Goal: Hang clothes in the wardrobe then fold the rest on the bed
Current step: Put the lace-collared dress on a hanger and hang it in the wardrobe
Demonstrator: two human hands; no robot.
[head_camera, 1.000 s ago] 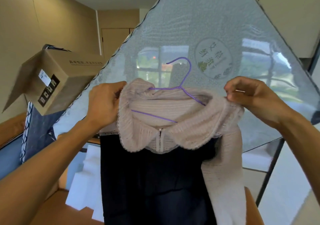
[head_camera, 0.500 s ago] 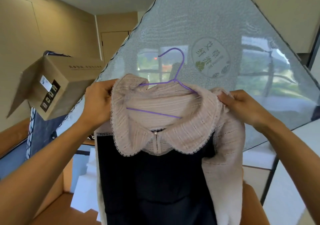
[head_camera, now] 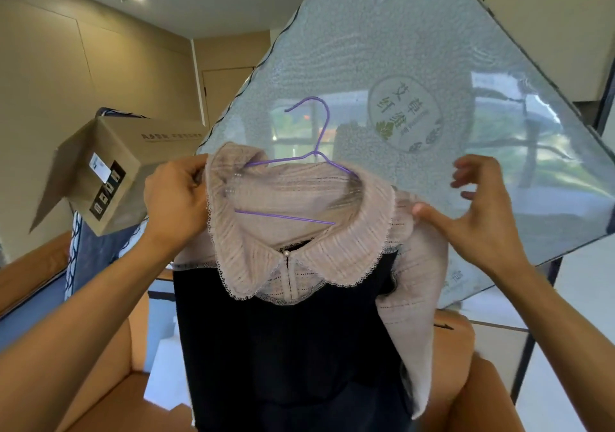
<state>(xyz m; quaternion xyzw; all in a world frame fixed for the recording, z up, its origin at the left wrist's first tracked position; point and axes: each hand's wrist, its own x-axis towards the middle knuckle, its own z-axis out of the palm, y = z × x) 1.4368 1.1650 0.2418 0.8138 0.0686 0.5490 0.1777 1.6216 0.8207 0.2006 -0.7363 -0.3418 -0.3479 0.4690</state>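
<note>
A garment (head_camera: 299,331) with a pale pink ribbed collar, pink sleeves and a dark navy body hangs in front of me on a purple wire hanger (head_camera: 312,152). The hanger's hook sticks up above the collar and its lower bar shows inside the neck opening. My left hand (head_camera: 176,198) grips the collar's left edge and shoulder. My right hand (head_camera: 479,212) has its fingers spread, with only the thumb touching the pink right shoulder.
A large plastic-wrapped mattress (head_camera: 432,82) leans behind the garment, filling the upper right. An open cardboard box (head_camera: 109,172) sits at the left on dark blue bedding (head_camera: 83,265). Tan furniture (head_camera: 100,398) lies below. Beige wall panels (head_camera: 66,82) stand at the left.
The garment on its hanger has been pulled closer and squared up. My right hand has let go of the shoulder fabric and spread its fingers. My left hand keeps its grip.
</note>
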